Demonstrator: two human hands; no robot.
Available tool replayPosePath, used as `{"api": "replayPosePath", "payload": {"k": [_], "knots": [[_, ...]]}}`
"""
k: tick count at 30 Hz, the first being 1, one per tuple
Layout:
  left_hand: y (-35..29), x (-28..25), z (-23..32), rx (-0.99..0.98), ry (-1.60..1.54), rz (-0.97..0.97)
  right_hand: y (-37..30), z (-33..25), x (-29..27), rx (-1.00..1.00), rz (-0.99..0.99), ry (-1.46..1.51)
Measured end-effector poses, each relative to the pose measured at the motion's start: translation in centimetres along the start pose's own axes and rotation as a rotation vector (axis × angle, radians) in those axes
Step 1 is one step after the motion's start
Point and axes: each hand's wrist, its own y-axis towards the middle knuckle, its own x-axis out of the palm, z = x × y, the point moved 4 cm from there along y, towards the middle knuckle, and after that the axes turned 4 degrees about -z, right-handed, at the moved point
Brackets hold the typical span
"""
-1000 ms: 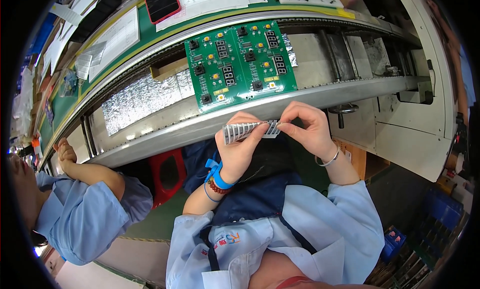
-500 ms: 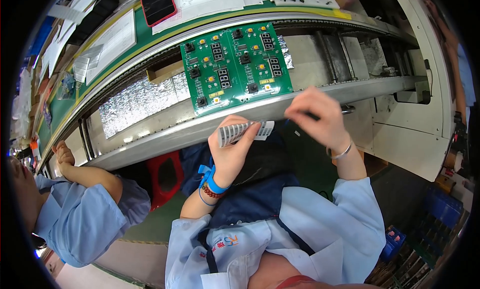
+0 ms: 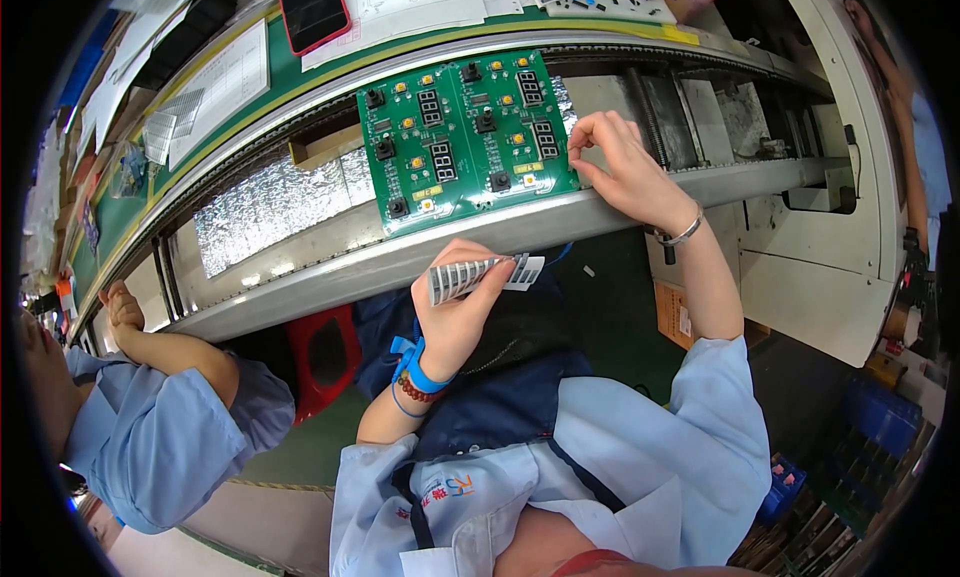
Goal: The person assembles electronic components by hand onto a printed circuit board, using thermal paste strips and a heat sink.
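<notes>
A green circuit board (image 3: 463, 192) with black digit displays, small yellow buttons and black knobs rests across the rails of the line before me. Below its near edge, my left hand (image 3: 452, 322) is closed on a curled sheet of labels (image 3: 453, 281), white with grey rows, pinched under the thumb. My right hand (image 3: 622, 167) is at the board's right edge, above the near rail. Its thumb and forefinger come together; whatever may be between them is too small to make out.
The metal near rail (image 3: 330, 269) runs across in front of me. Beyond the far rail lie a red-edged phone (image 3: 313, 12), paper sheets (image 3: 400, 17) and a tray of small parts (image 3: 600, 2). A co-worker's arm (image 3: 180, 355) is at the left, beside a red stool (image 3: 322, 362).
My right hand has moved up and forward, from over the near rail by the label sheet to the board's right edge. My left hand still holds the sheet, nearly in place.
</notes>
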Motion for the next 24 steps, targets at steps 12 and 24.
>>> {"api": "replayPosePath", "payload": {"k": [12,24], "knots": [[-0.9,-1.1,0.0,0.061,0.007,0.003,1.2,-2.9,0.1,-0.011,0.241,0.103],[-1.9,-2.5,0.4,0.202,0.141,-0.009,4.5,-7.0,4.3,-0.113,0.142,-0.209]]}}
